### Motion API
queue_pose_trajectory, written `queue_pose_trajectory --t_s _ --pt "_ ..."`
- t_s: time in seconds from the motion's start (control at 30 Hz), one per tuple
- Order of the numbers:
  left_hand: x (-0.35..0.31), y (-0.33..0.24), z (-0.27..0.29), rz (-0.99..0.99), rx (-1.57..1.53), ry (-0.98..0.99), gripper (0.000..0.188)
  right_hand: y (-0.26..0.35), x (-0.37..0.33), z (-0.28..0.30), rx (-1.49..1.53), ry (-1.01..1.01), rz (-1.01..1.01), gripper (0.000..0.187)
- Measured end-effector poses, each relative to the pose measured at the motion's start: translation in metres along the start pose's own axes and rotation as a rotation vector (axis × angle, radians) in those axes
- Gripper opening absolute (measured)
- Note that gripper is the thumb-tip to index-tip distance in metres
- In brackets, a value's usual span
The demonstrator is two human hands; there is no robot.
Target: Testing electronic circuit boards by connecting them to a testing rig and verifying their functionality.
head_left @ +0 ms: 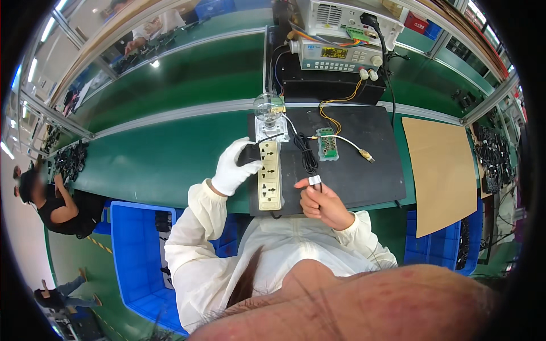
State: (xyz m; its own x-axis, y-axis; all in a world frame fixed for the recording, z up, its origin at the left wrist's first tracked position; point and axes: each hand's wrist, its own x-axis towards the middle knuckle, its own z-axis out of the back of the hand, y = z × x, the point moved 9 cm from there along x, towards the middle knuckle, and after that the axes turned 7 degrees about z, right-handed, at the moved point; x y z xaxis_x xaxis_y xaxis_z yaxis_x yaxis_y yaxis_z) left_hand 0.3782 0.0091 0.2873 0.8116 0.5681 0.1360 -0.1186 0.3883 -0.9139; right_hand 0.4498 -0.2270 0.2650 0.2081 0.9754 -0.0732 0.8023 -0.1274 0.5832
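My left hand (231, 170), in a white glove, is closed around a black power adapter (248, 153) at the left edge of a cream power strip (269, 200). Whether the adapter's prongs sit in a socket is hidden. A bundled black cable (307, 154) lies to the right of the strip. Bare and with its fingers curled, my right hand (325, 207) grips the cable's near end, just below a white tag (314, 180). The connector at that end is hidden by the fingers. Right of the bundle, a small green circuit board (328, 145) lies beside a white cable with a gold plug (365, 155).
A clear glass bulb (268, 107) stands behind the strip. The black mat (369, 182) carries these things. Bench instruments (341, 57) are stacked at the back. Brown cardboard (441, 176) lies right; blue bins (128, 256) flank me. Another person (62, 204) sits at far left.
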Motion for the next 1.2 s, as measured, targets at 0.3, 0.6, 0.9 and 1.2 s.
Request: queue_pose_trajectory --t_s 0.3,0.6,0.9,1.2 --pt "-0.049 -0.066 -0.062 0.03 -0.731 0.129 0.061 0.014 0.024 -0.038 -0.847 0.053 0.512 0.056" --pt "-0.074 -0.049 -0.097 0.199 -1.138 0.099 0.064 0.025 0.023 -0.041 -1.438 -0.139 0.536 0.086" --pt "-0.077 -0.044 -0.094 0.196 -1.113 -0.122 0.061 0.016 0.027 -0.025 -1.255 -0.177 0.556 0.08" --pt "-0.077 -0.053 -0.084 0.108 -1.01 -0.159 0.065 0.02 0.024 -0.03 -1.333 -0.133 0.612 0.076"
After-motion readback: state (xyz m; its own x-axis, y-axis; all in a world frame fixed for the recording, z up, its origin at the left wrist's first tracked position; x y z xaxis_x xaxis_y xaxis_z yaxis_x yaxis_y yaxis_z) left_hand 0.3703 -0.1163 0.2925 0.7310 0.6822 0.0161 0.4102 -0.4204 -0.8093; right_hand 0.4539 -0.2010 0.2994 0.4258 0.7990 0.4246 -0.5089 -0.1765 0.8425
